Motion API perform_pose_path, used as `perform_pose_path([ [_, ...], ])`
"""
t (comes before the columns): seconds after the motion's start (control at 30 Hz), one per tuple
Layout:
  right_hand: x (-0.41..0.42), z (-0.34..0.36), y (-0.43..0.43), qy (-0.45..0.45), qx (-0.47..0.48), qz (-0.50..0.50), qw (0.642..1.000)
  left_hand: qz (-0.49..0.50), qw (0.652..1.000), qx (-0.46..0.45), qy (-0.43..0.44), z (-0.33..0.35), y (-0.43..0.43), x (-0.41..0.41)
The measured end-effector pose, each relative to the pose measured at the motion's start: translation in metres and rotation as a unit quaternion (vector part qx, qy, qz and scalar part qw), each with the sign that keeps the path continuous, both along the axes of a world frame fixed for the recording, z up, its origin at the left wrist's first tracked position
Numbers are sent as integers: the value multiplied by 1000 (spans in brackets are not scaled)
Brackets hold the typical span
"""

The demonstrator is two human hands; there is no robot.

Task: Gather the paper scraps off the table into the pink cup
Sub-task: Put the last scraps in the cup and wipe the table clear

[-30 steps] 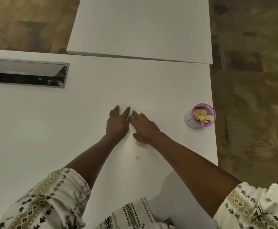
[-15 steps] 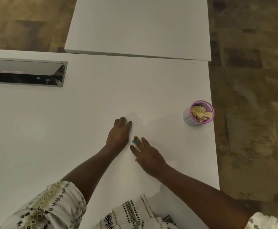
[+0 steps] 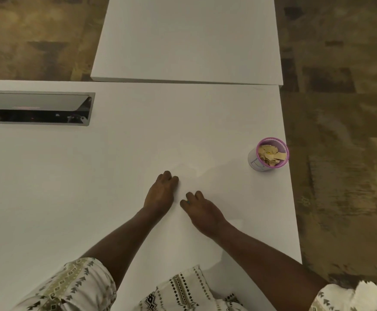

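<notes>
White laminate surface all over the head view, with the pink mesh cup parked near the right edge, already stuffed with tan paper scraps up to about the rim. Left hand palm down, fingers curled under at the tips, resting on the surface; right hand just beside it, also palm down with fingers bent, a small blue-green bit showing at one fingertip. Can't tell whether either grip is pinching anything, since the fingertips hide whatever's under them. No loose scraps visible on the bare surface, so probably down to the last bits, if any.

Tips for this step: rake the fingertips together flat against the surface, pinch rather than scoop, then carry over to the cup well off to the right. Worth dropping from right above the rim, since the cup sits close to the edge and looks full enough to spill. Recessed grey cable box far left, out of the way.
</notes>
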State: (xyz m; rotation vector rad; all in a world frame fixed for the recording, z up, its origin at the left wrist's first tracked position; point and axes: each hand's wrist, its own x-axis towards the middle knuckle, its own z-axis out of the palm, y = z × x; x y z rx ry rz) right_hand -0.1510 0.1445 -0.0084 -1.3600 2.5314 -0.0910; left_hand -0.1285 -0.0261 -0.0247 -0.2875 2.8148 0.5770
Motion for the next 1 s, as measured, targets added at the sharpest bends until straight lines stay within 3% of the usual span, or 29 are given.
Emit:
perform_pose_path([
  [0.1,-14,-2,1,-50,-31,-90,994,66,996,55,6,2,-2,0],
  [0.2,-31,-2,6,-128,-101,-230,959,193,971,138,11,6,-1,-4],
  [0.37,-57,4,20,-237,-233,-471,817,343,905,252,7,17,6,-12],
  [0.47,-68,7,33,-283,-271,-547,740,391,867,310,1,23,15,-18],
  [0.57,-78,15,45,-300,-311,-578,692,408,851,330,-5,31,27,-28],
  [0.73,-97,38,66,-269,-358,-580,681,375,846,380,4,50,63,-61],
  [0.9,-122,61,100,-150,-363,-571,721,295,863,410,19,78,111,-111],
  [1.0,-136,68,116,-100,-354,-585,723,241,881,406,39,94,140,-140],
])
